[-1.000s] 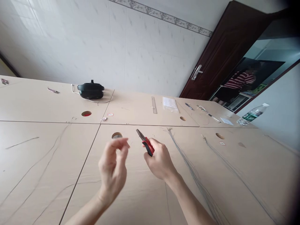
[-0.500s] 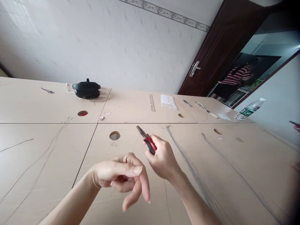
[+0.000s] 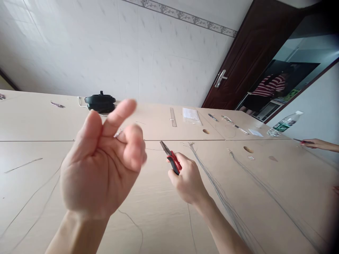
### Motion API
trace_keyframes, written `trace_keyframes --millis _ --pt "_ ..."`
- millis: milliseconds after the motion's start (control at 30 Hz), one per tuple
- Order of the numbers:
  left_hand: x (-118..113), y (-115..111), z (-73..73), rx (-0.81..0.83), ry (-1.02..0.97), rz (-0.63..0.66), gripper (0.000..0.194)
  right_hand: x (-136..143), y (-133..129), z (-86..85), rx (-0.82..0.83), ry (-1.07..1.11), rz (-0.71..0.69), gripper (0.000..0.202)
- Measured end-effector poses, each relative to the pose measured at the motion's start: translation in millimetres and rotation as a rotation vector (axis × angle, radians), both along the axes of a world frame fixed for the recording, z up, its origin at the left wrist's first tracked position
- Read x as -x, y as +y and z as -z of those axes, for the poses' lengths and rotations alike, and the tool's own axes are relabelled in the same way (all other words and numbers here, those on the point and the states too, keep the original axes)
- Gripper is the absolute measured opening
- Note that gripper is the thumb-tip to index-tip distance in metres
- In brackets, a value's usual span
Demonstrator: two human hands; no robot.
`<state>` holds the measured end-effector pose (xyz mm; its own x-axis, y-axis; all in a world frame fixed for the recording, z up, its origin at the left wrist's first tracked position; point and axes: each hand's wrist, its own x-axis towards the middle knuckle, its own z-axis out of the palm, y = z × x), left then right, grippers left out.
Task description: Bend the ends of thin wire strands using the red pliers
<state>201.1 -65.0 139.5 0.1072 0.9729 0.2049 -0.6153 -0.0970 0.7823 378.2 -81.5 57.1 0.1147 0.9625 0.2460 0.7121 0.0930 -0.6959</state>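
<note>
My right hand (image 3: pixel 189 176) is wrapped round a pair of pliers (image 3: pixel 172 157) with red and black handles, its jaws pointing up and away to the left. My left hand (image 3: pixel 103 162) is raised near the camera, palm up. Its thumb and index finger stand apart and the other fingers curl loosely, with nothing visible in them. A thin wire shows between the left hand and the pliers; where it ends is hidden. Just right of my right hand lies a bundle of thin grey wires (image 3: pixel 215 187) on the pale table (image 3: pixel 156 225).
A second wire bundle (image 3: pixel 261 181) lies further right. At the back are a black case (image 3: pixel 99 103), a ruler (image 3: pixel 173 117), a plastic packet (image 3: pixel 191 116), a pen (image 3: pixel 213 117) and a water bottle (image 3: pixel 284 124). Another person's hand (image 3: pixel 321 144) holds a tool at the far right.
My left hand has risen up and leftward and turned palm up, its fingers spreading. The pliers have shifted slightly right in my right hand. The other person's hand has come further into view.
</note>
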Motion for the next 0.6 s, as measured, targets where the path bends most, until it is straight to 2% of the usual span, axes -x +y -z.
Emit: trace_keyframes --millis 100,167,267,300,367,500,533,600 --pt "-8.3 13.2 3.8 0.005 -0.145 -0.208 0.039 2.3 -1.3 0.3 -0.009 -0.007 -0.012 0.016" --pt "-14.7 24.0 17.5 -0.011 -0.153 -0.299 0.038 3.9 -1.7 0.3 -0.022 -0.009 -0.022 0.016" --pt "-22.0 39.2 43.0 0.024 -0.018 -0.334 0.039 5.1 -2.1 -0.8 -0.041 -0.002 -0.028 0.016" --pt "-23.6 42.9 50.1 0.049 0.064 -0.326 0.040 5.0 -2.1 -1.2 -0.047 0.000 -0.026 0.017" --pt "-25.6 47.3 59.7 0.088 0.265 -0.225 0.043 4.4 -1.8 -1.8 -0.063 -0.005 -0.016 0.018" --pt "-27.0 44.6 62.7 0.069 0.628 0.131 0.042 2.2 0.3 -0.6 -0.079 -0.018 0.004 0.017" --pt "-27.6 42.9 62.0 0.065 0.691 0.168 0.041 1.5 1.0 -0.1 -0.076 -0.017 0.008 0.017" --pt "-29.4 40.0 61.3 0.079 0.768 0.149 0.041 0.2 2.2 0.8 -0.062 -0.013 0.016 0.018"
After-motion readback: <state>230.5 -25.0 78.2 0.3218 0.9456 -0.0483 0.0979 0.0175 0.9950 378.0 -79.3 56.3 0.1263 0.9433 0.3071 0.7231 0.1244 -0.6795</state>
